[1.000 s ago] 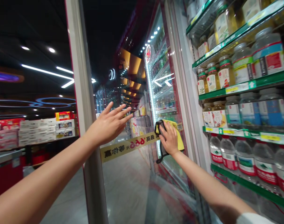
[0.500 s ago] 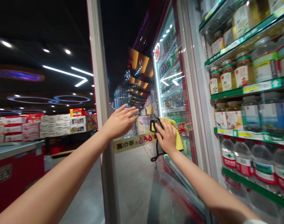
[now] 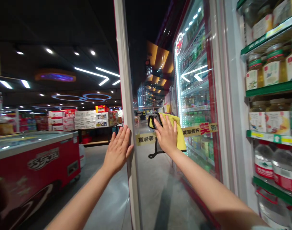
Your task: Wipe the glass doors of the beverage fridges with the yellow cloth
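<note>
An open glass fridge door point(image 3: 160, 179) stands in front of me, its grey frame edge point(image 3: 126, 80) running top to bottom. My right hand point(image 3: 165, 134) presses a yellow cloth point(image 3: 180, 134) flat against the inner face of the glass, fingers spread; a black strap point(image 3: 155, 153) dangles below the cloth. My left hand point(image 3: 118, 150) lies flat with fingers apart on the outer edge of the door frame, holding nothing. A yellow sticker strip point(image 3: 201, 128) with red characters crosses the glass at hand height.
Green fridge shelves point(image 3: 272, 90) at right carry jars above and water bottles point(image 3: 264, 163) below. A red chest freezer point(image 3: 35, 166) stands at left. Stacked boxes point(image 3: 83, 119) line the back of the aisle, beyond a grey floor point(image 3: 105, 204).
The view has swung left, so the door frame sits further right. My left hand moved from behind the glass to the frame's edge. My right hand and cloth slid slightly up and left.
</note>
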Demonstrator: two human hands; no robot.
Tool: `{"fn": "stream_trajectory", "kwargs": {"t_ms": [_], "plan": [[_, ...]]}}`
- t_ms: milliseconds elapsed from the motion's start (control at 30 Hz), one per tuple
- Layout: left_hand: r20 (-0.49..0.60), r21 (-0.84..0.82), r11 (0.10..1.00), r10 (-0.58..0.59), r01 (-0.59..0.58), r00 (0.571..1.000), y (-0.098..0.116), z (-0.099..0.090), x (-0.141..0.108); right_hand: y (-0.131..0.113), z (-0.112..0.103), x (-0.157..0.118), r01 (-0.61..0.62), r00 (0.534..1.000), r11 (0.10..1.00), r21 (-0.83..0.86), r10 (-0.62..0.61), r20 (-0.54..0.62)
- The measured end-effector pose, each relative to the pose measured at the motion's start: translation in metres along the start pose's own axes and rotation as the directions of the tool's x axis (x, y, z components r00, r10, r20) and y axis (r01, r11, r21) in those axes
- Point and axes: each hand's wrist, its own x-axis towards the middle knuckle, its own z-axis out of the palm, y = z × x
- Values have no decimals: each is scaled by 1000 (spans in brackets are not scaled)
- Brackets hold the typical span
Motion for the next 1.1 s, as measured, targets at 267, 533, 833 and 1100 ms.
{"fn": "stream_trajectory", "kwargs": {"t_ms": [267, 533, 833, 1100], "plan": [[48, 64, 995, -77, 74, 996, 9, -8, -16, -8, -5, -29, 424, 905, 887, 185, -423, -48], [-32, 31, 979, -201, 202, 979, 25, -18, -19, -65, -15, 43, 274, 962, 925, 261, -259, -91], [-40, -93, 991, -103, 99, 994, 34, -40, -6, -55, -15, 4, 515, 855, 802, 301, -504, -122], [-54, -139, 974, -187, 178, 981, 11, -42, 44, -58, -24, 67, 418, 902, 817, 396, -426, -73]]}}
